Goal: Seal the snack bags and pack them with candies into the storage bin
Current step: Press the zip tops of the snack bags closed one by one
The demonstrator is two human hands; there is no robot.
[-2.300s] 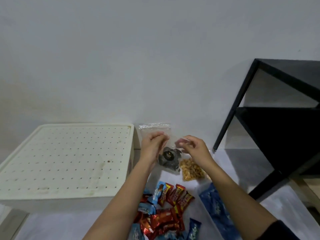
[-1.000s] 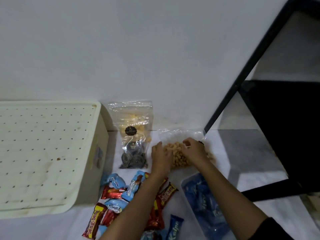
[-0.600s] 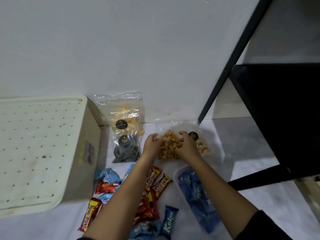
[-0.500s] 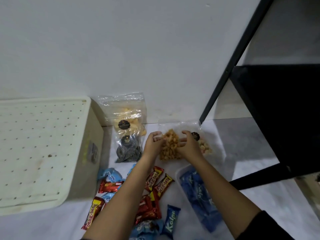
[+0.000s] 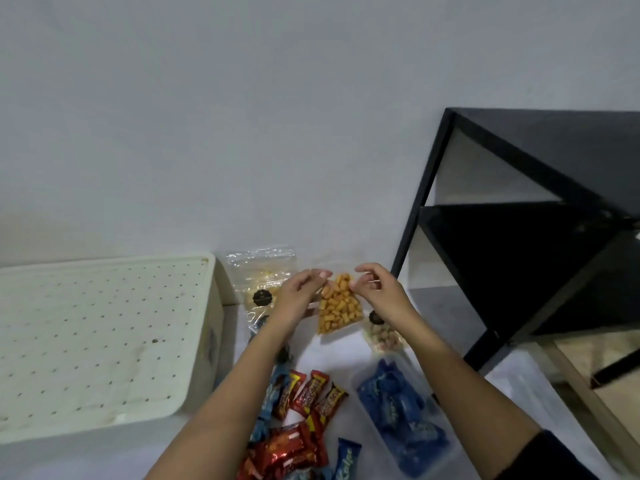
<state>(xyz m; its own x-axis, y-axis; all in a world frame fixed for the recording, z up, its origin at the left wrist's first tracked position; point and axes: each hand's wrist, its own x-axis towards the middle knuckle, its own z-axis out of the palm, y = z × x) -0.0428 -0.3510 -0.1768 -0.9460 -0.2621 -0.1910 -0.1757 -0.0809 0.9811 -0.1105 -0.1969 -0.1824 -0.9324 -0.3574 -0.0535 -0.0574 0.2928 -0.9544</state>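
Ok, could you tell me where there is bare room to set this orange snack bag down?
The white surface is bare in front of the bin, left of the candies, and between the right hand and the black shelf. It is crowded from the candies to the blue-candy container and along the wall.

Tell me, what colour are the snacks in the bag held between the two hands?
Orange: small pieces in the clear snack bag, seen in the head view.
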